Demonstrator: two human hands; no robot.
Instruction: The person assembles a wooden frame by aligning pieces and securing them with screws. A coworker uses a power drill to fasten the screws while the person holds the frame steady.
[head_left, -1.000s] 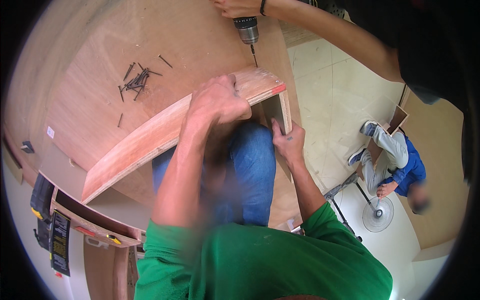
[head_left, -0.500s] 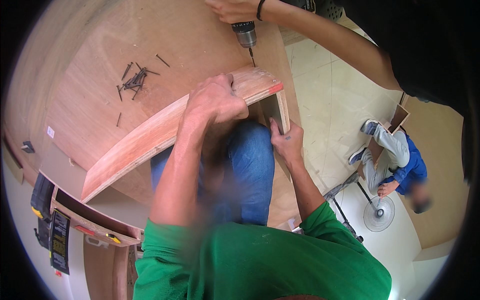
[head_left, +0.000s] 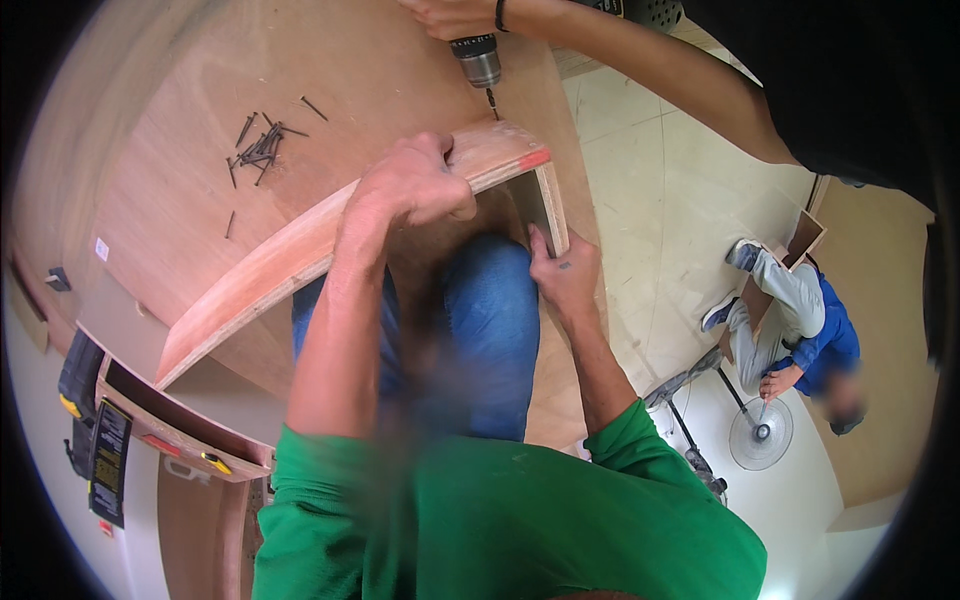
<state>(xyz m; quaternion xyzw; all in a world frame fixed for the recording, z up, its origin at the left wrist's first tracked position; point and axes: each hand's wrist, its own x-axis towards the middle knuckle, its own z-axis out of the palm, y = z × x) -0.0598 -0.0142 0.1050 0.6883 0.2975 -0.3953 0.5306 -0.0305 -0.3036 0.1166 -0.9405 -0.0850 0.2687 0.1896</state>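
Observation:
A plywood frame (head_left: pixel 250 258), with a red mark at its right corner, stands across my knees on a large plywood sheet. Over its long upper board my left hand (head_left: pixel 415 182) is closed, gripping the edge. My right hand (head_left: pixel 565 270) holds the short end board (head_left: pixel 551 210), thumb on the inner side and fingers hidden behind. Beyond the frame, a co-worker's hand (head_left: pixel 450 15) holds a power drill (head_left: pixel 478 62), its bit pointing down at the upper board near the right corner.
Several dark screws (head_left: pixel 262 148) lie loose on the plywood sheet (head_left: pixel 360 70) at left. A wooden tray (head_left: pixel 185 425) with a yellow-handled tool is at lower left. At right, another person (head_left: pixel 815 320) in blue is near a round fan (head_left: pixel 760 430) on the pale tiled floor.
The whole scene sits slightly further left in view. Both hands keep their hold on the frame, and the drill bit stays at the upper board.

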